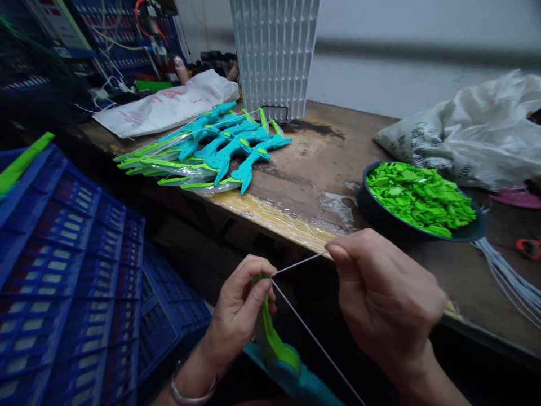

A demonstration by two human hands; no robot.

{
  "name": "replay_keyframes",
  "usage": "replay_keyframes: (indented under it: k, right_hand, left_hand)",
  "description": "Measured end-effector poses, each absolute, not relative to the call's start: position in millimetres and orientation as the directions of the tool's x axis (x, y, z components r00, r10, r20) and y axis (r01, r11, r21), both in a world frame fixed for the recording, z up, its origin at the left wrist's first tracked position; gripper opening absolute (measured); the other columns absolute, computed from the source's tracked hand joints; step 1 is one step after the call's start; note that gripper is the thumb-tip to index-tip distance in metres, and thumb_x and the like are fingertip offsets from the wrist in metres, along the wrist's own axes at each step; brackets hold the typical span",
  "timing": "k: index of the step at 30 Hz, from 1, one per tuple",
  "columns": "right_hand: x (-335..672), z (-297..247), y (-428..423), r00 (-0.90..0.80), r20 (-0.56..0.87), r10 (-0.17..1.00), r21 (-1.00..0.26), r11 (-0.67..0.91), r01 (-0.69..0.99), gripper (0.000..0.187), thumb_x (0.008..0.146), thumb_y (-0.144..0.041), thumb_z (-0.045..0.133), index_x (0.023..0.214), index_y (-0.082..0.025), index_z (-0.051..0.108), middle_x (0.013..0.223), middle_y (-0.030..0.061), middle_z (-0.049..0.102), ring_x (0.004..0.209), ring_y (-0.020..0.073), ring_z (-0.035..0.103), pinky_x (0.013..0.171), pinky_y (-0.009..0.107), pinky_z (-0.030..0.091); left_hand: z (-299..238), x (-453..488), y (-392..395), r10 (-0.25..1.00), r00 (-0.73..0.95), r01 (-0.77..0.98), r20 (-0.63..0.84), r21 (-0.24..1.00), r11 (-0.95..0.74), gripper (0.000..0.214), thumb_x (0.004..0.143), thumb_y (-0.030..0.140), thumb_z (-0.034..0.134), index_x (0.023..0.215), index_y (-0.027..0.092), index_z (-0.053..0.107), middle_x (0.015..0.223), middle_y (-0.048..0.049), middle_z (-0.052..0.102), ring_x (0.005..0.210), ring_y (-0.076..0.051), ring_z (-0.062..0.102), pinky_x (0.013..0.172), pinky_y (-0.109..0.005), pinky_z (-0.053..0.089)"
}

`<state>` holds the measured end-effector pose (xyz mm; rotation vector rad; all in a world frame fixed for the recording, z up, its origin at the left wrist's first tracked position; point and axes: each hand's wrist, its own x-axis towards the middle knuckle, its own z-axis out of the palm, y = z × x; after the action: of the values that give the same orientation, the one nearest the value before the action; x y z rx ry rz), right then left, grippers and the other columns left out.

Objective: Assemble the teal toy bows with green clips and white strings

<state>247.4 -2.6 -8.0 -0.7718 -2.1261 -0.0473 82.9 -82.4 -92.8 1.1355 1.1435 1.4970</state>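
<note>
My left hand [243, 307] grips the tip of a green limb on a teal-and-green toy bow [281, 358], in front of the table edge. The lower part of this bow runs out of the picture at the bottom. A thin pale string [315, 338] runs from the limb tip down to the right. Its other stretch goes from the tip up to my right hand [382, 299], whose fingers are closed on the string end. On the table, several similar toy bows [230, 149] lie in an overlapping pile.
A dark round basin [475, 225] full of green plastic pieces [418, 197] stands on the table [304, 169]. White sacks [477, 132] lie behind it, and loose white strings [507, 276] hang at right. Blue crates [67, 270] stand left. A ribbed grey panel [276, 56] leans at the back.
</note>
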Motion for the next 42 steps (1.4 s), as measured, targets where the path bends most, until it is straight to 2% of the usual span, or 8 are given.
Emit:
replay_keyframes:
  k: [5, 8, 14, 23, 28, 33, 38, 42]
  right_hand:
    - [240.9, -34.2, -3.7, -0.510, 0.668, 0.541, -0.344, 0.833, 0.432, 0.015, 0.099, -0.012, 0.055, 0.087, -0.017, 0.062, 0.074, 0.0028, 0.062, 0.068, 0.0137, 0.057, 0.063, 0.027, 0.045]
    - [236.5, -49.6, -10.4, -0.542, 0.633, 0.553, -0.465, 0.831, 0.305, 0.011, 0.098, -0.010, 0.056, 0.098, -0.015, 0.066, 0.085, 0.0051, 0.068, 0.077, 0.0140, 0.062, 0.068, 0.025, 0.051]
    - [243.1, -54.7, -9.4, -0.653, 0.534, 0.537, -0.599, 0.786, 0.156, 0.022, 0.100, -0.010, 0.051, 0.115, -0.014, 0.066, 0.092, 0.0069, 0.065, 0.079, 0.0138, 0.060, 0.065, 0.025, 0.051]
    - [247.7, -53.7, -4.7, -0.714, 0.395, 0.578, -0.740, 0.661, 0.125, 0.012, 0.102, -0.021, 0.055, 0.099, -0.017, 0.066, 0.084, 0.0025, 0.066, 0.075, 0.0116, 0.061, 0.067, 0.022, 0.049]
    - [250.7, -57.3, -6.5, -0.755, 0.343, 0.559, -0.725, 0.668, 0.165, 0.010, 0.101, -0.020, 0.056, 0.098, -0.018, 0.065, 0.086, 0.0022, 0.063, 0.076, 0.0119, 0.059, 0.065, 0.022, 0.047]
    - [250.4, -61.9, -9.1, -0.722, 0.368, 0.586, -0.743, 0.652, 0.151, 0.011, 0.102, -0.018, 0.053, 0.097, -0.017, 0.063, 0.087, 0.0021, 0.060, 0.078, 0.0119, 0.057, 0.068, 0.023, 0.048]
    - [246.7, -61.8, -12.8, -0.550, 0.358, 0.754, -0.845, 0.512, 0.153, 0.014, 0.098, -0.016, 0.055, 0.085, -0.018, 0.057, 0.088, 0.0019, 0.057, 0.077, 0.0122, 0.056, 0.067, 0.024, 0.048]
    - [244.5, -64.2, -16.8, -0.480, 0.303, 0.823, -0.904, 0.408, 0.128, 0.011, 0.095, -0.015, 0.061, 0.085, -0.018, 0.058, 0.080, -0.0017, 0.057, 0.072, 0.0106, 0.056, 0.065, 0.023, 0.046]
  left_hand:
    - [-96.9, 84.5, -79.2, 0.965, -0.210, -0.139, 0.159, 0.972, -0.191, 0.012, 0.100, 0.025, 0.055, 0.091, 0.021, 0.062, 0.089, 0.0004, 0.054, 0.057, -0.008, 0.056, 0.051, -0.021, 0.047]
    - [-101.9, 88.8, -78.2, 0.960, -0.231, -0.113, 0.156, 0.976, -0.185, 0.011, 0.099, 0.024, 0.058, 0.090, 0.020, 0.064, 0.085, -0.0006, 0.056, 0.063, -0.010, 0.056, 0.057, -0.022, 0.046]
    - [-107.1, 94.4, -75.2, 0.959, -0.256, -0.106, 0.122, 0.983, -0.153, 0.009, 0.096, 0.026, 0.062, 0.091, 0.020, 0.067, 0.082, -0.0012, 0.059, 0.070, -0.013, 0.054, 0.063, -0.023, 0.044]
    - [-106.0, 96.7, -75.1, 0.968, -0.231, -0.079, 0.100, 0.990, -0.121, 0.011, 0.095, 0.028, 0.063, 0.087, 0.019, 0.065, 0.080, -0.0016, 0.061, 0.071, -0.014, 0.055, 0.066, -0.024, 0.043]
    - [-107.8, 97.1, -75.2, 0.965, -0.245, -0.027, 0.095, 0.994, -0.105, 0.013, 0.097, 0.028, 0.060, 0.087, 0.020, 0.064, 0.079, -0.0003, 0.060, 0.072, -0.014, 0.055, 0.067, -0.023, 0.044]
    - [-107.3, 96.9, -75.7, 0.967, -0.239, -0.029, 0.084, 0.995, -0.093, 0.013, 0.097, 0.028, 0.060, 0.088, 0.020, 0.064, 0.080, -0.0007, 0.060, 0.073, -0.014, 0.055, 0.067, -0.023, 0.044]
    - [-109.4, 97.6, -76.6, 0.972, -0.228, -0.117, 0.060, 0.989, -0.089, 0.009, 0.096, 0.027, 0.062, 0.093, 0.020, 0.066, 0.088, -0.0033, 0.062, 0.079, -0.016, 0.058, 0.069, -0.023, 0.046]
    - [-114.4, 98.2, -77.0, 0.973, -0.218, -0.173, 0.076, 0.978, -0.115, 0.009, 0.097, 0.027, 0.062, 0.094, 0.020, 0.068, 0.089, -0.0036, 0.061, 0.081, -0.016, 0.058, 0.070, -0.023, 0.046]
